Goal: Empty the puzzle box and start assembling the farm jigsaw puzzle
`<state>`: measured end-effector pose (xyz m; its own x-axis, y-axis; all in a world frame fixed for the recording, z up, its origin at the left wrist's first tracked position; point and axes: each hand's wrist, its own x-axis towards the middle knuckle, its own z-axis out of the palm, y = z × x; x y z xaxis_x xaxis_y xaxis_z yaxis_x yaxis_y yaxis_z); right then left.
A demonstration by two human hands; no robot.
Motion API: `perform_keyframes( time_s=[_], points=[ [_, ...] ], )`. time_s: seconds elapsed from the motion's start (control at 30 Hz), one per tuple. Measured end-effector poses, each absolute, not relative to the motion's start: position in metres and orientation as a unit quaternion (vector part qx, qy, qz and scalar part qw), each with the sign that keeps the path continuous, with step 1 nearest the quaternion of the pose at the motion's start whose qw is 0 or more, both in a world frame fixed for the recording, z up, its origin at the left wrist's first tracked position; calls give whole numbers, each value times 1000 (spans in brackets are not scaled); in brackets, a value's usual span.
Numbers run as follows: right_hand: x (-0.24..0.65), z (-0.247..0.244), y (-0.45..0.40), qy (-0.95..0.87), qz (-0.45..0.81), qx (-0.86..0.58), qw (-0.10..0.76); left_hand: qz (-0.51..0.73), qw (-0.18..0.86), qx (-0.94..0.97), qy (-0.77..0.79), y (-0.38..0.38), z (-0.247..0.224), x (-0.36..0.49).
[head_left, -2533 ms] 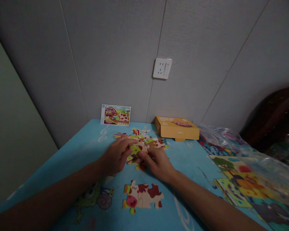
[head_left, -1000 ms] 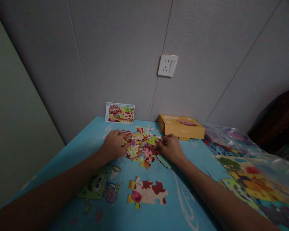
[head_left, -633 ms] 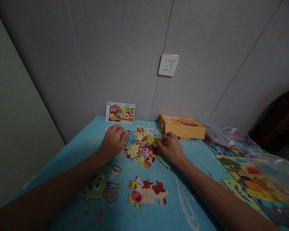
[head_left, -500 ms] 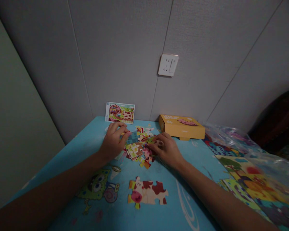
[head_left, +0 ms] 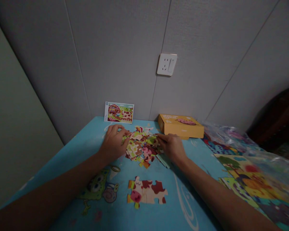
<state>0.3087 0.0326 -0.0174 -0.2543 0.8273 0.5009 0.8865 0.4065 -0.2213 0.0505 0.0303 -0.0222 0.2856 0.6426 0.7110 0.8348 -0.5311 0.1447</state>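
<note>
Loose jigsaw puzzle pieces lie in a heap on the blue patterned table cover. My left hand rests at the heap's left edge, fingers curved and thumb apart, touching pieces there. On the far right side, my right hand pinches a puzzle piece that shows almost edge-on. Nearer to me lies a joined cow section, with the cow's pink-nosed head at left and brown-patched body at right. A picture card of a barn and cow leans against the wall behind the heap.
A yellow box stands at the back right by the wall. Colourful picture sheets and clear plastic wrap cover the right side. A white socket is on the grey wall.
My right hand has drawn slightly right and now lifts a piece edge-on. Blue checked pieces near my left fingertips are no longer visible. The cow section is unmoved.
</note>
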Motion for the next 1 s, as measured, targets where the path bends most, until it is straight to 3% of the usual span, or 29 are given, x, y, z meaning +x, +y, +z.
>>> perform_keyframes(
  time_s=[0.13, 0.27, 0.6, 1.0],
  points=[
    [309, -14, 32, -818, -12, -545, 186, -299, 131, -782, -531, 34, -30, 47],
    [304, -10, 26, -826, -18, -541, 158, -272, 118, -795, -529, 31, -29, 50],
    [301, -13, 25, -824, -1, -539, 175, -188, 123, -753, -618, 30, -19, 44],
    [299, -14, 24, -813, 32, -546, 199, -115, 52, -776, -618, 24, -19, 49]
  ],
)
